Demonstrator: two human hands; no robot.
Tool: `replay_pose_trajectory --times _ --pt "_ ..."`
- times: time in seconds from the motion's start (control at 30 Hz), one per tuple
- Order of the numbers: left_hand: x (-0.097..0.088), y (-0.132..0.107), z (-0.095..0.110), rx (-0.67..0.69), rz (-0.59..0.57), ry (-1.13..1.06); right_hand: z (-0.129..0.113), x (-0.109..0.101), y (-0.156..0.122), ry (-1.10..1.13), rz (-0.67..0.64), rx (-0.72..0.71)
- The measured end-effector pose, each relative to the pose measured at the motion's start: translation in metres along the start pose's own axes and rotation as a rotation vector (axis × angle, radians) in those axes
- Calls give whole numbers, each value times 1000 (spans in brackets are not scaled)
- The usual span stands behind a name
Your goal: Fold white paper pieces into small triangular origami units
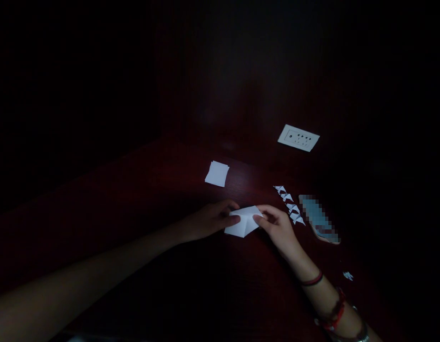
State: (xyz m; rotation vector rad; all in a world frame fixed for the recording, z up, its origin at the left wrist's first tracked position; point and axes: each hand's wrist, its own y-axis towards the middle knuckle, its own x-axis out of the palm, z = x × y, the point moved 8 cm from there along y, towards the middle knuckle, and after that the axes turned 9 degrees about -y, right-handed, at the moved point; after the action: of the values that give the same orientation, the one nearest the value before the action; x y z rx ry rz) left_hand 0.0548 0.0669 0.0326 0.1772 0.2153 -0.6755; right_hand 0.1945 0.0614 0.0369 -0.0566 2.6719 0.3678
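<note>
A white sheet of paper (245, 224) with a crease down its middle is held up between both hands. My left hand (220, 216) pinches its left side, thumb on the face toward me and fingers behind. On the right edge, my right hand (277, 224) grips the same sheet, its thumb in front. The fingertips behind the paper are partly hidden. To the right of my right hand, several small folded white paper pieces (290, 204) lie in a slanting row.
A stack of white paper squares (217, 174) lies beyond my hands on the dark red table (163, 190). On the right are a phone (319, 218) with a blurred screen and a small whitish object (348, 275). A white socket panel (299, 138) is farther back. The surroundings are very dark.
</note>
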Motion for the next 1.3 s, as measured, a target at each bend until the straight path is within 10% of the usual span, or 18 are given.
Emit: replay_pose_trajectory --times 0.37,0.97,1.3 --pt "-13 5 -4 42 47 -50 -39 8 -9 -151 -165 -282" --pt "6 -10 43 337 178 460 -58 16 -19 -505 -56 -366" --pt "-46 -2 15 112 422 162 -43 -21 -5 -662 101 -330"
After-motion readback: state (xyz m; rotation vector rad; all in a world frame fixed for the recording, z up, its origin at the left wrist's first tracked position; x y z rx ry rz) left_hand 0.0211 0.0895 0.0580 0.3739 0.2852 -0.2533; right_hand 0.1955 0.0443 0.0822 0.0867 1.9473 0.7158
